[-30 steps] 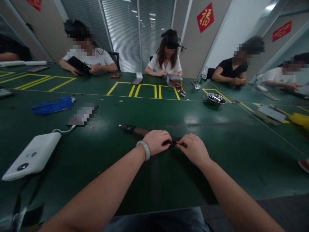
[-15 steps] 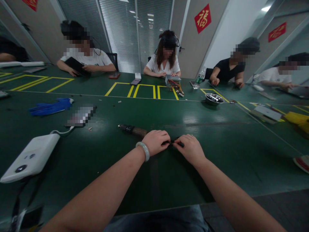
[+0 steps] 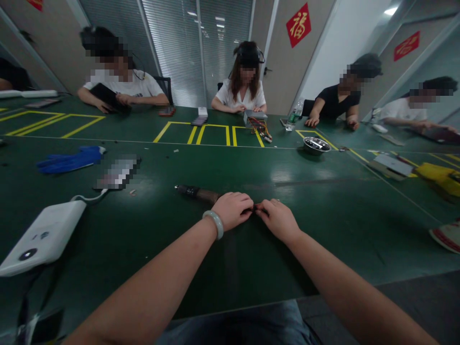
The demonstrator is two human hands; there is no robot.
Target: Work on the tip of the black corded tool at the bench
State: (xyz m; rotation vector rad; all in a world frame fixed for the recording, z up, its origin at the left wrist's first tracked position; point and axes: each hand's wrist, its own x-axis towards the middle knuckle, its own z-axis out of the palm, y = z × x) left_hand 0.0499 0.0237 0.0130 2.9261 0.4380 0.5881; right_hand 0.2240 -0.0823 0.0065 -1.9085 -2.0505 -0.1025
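Dark cylindrical tool [image 3: 197,193], centre of frame: metal tip pointing left, right part running under the left hand [image 3: 233,211]. Left hand: fingers curled closed over the tool, covering its right part from view. Right hand [image 3: 278,220]: just right of it, fingers bent, fingertips drawn in near the left fingertips; whether they pinch anything cannot be told.

Writing: white device [image 3: 45,235], lower left, small dark marks, illegible; red diamond paper [image 3: 299,25], upper right of centre, gold character 福; second red paper [image 3: 407,46], upper right, blurred.

Surroundings: blue glove [image 3: 72,160], left; phone [image 3: 118,172], beside it, white cable [image 3: 88,197] leading to the device; metal box with coloured wires [image 3: 255,117], upper centre; clear bottle [image 3: 294,117]; metal bowl [image 3: 316,145]; yellow item [image 3: 438,177], right edge.
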